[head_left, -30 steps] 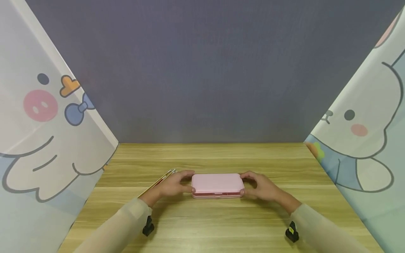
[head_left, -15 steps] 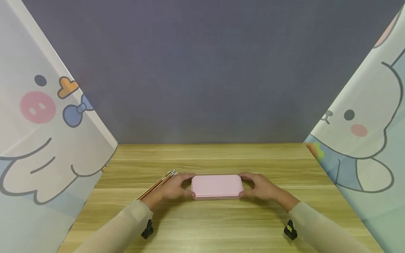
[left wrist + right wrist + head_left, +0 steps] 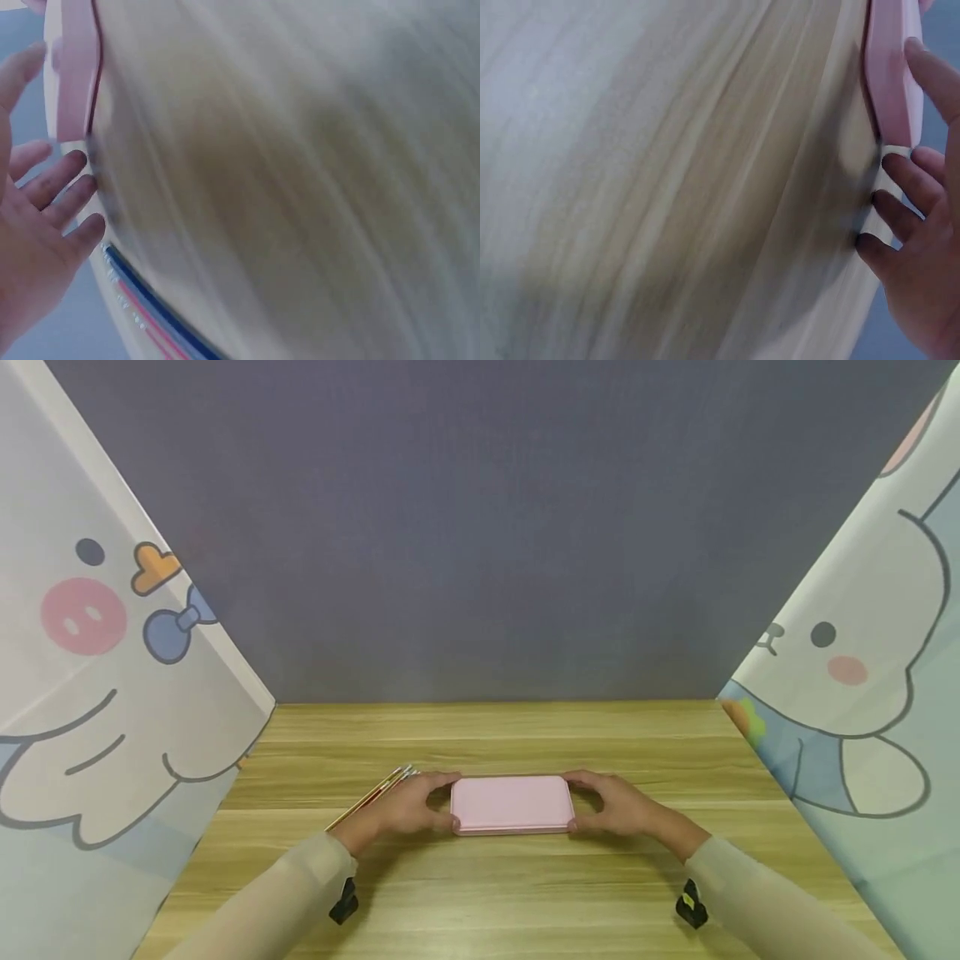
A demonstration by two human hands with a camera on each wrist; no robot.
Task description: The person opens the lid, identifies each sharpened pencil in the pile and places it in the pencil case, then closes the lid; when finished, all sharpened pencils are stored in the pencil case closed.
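A flat pink pencil case [image 3: 512, 802] lies on the wooden table with its lid down. At its left end my left hand [image 3: 405, 804] holds it, thumb at the front corner and index finger at the back one. My right hand [image 3: 621, 806] grips the opposite end in the same manner. The other fingers of both hands stay off the case, near the tabletop, as the wrist views show. Several thin pencils [image 3: 367, 797] lie slantwise beside my left wrist, partly hidden by it. In the left wrist view, dark blue and red pencils [image 3: 161, 311] show below the fingers.
The wooden table [image 3: 510, 893] runs back to a grey upright panel [image 3: 480, 543]. White panels with cartoon animals flank it, one on the left [image 3: 150, 718] and one on the right [image 3: 862, 693]. Both forearms wear a small black wrist device.
The front gap under the pencil case's lid has gone; the lid came down between the first and second frames. Both hands have kept their places at the ends.
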